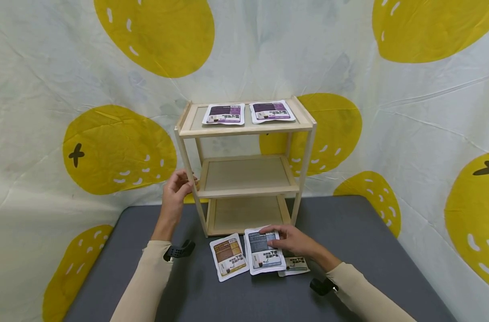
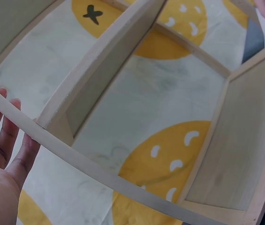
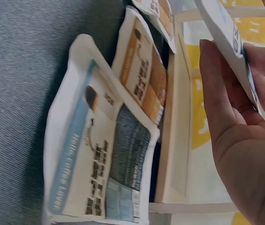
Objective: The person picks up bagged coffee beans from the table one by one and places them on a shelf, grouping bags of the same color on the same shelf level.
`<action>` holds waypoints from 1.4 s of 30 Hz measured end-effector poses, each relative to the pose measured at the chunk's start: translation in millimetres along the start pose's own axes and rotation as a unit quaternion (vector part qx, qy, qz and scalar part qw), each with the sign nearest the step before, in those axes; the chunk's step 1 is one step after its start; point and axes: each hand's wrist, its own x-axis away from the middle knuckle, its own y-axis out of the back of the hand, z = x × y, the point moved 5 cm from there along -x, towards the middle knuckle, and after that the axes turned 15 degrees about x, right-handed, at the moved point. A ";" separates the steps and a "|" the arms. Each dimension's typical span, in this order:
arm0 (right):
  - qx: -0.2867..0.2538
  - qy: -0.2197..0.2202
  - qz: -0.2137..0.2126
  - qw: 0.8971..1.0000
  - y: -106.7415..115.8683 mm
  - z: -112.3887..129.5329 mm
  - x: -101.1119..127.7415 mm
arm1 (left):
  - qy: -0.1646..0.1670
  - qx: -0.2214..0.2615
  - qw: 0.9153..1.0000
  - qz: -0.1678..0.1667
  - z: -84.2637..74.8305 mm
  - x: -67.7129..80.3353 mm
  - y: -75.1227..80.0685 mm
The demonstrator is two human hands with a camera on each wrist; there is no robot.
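**Hands at the wooden shelf, packets on the table**

Nearest the person, the right hand [image 1: 289, 242] is resting on a blue-grey packet [image 1: 262, 250] lying on the dark grey table [image 1: 349, 250], its fingers [image 3: 226, 101] pinching the packet's far edge, as the right wrist view is showing. A blue-striped packet [image 3: 97, 164] is lying flat below that hand; in the head view it is peeking out just right of the held one, partly under the wrist. Just left of the blue-grey packet, a brown packet [image 1: 228, 256] is lying flat, its edge touching or nearly touching it. All three are sitting right in front of the foot of a three-tier wooden shelf [image 1: 244, 176].

Farther back, the left hand [image 1: 177, 190] is reaching up to the shelf's left front post at the height of the middle tier. Its fingers [image 2: 5, 136] are lying straight and relaxed behind the post, touching it rather than gripping.

The lower two tiers are showing bare wood. On the top tier, two purple packets [image 1: 224, 114] [image 1: 271, 111] are lying side by side. Behind everything, a white cloth with yellow fruit shapes [image 1: 119, 150] is hanging.
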 end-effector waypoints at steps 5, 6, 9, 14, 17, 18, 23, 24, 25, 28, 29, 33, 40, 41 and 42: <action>-0.022 -0.004 0.006 1.000 3.4 3.3 -0.6 | 0.001 0.002 1.000 0.001 -0.1 0.4 -0.1; -0.025 -0.003 0.006 1.000 3.9 3.8 -0.8 | 0.001 0.002 1.000 0.001 -0.1 0.6 -0.2; -0.046 -0.001 0.010 0.999 5.5 7.0 -0.7 | 0.004 -0.001 1.000 -0.002 -0.1 1.2 -0.6; -0.049 0.004 0.007 0.999 10.8 16.7 -0.2 | 0.006 -0.005 1.000 -0.005 -1.1 1.7 -1.1; -0.039 0.010 -0.002 0.999 15.3 23.5 -0.6 | 0.008 -0.003 1.000 -0.007 -0.5 1.6 -0.4; -0.038 0.011 -0.004 0.999 16.9 25.6 -0.5 | 0.009 -0.002 1.000 -0.008 0.0 1.7 -0.2; -0.046 0.010 -0.013 0.999 24.1 34.5 0.5 | 0.012 0.007 1.000 -0.008 0.6 2.0 -0.6; -0.045 0.010 -0.015 0.999 25.5 36.2 0.5 | 0.011 0.008 1.000 -0.008 0.5 1.9 -0.5; -0.045 0.009 -0.017 0.999 26.8 37.8 0.5 | 0.010 0.008 1.000 -0.008 0.2 1.8 -0.5; -0.047 0.008 -0.022 0.999 30.3 42.4 0.1 | 0.007 0.008 1.000 -0.007 -0.4 1.6 -0.3; -0.051 0.008 -0.023 0.998 31.1 44.1 0.1 | 0.007 0.008 1.000 -0.007 -0.6 1.6 -0.5; -0.066 0.005 -0.026 0.997 34.5 49.7 0.0 | 0.007 0.009 1.000 -0.007 -0.5 1.5 -0.5; -0.056 0.001 -0.049 0.997 43.6 59.2 -1.2 | 0.012 0.003 1.000 -0.009 0.2 1.7 -0.6; -0.044 0.000 -0.056 0.997 45.7 61.0 -1.4 | 0.012 0.003 1.000 -0.009 0.0 1.7 -0.6; -0.033 -0.002 -0.064 0.997 48.1 63.0 -1.5 | 0.012 0.003 1.000 -0.009 -0.2 1.6 -0.6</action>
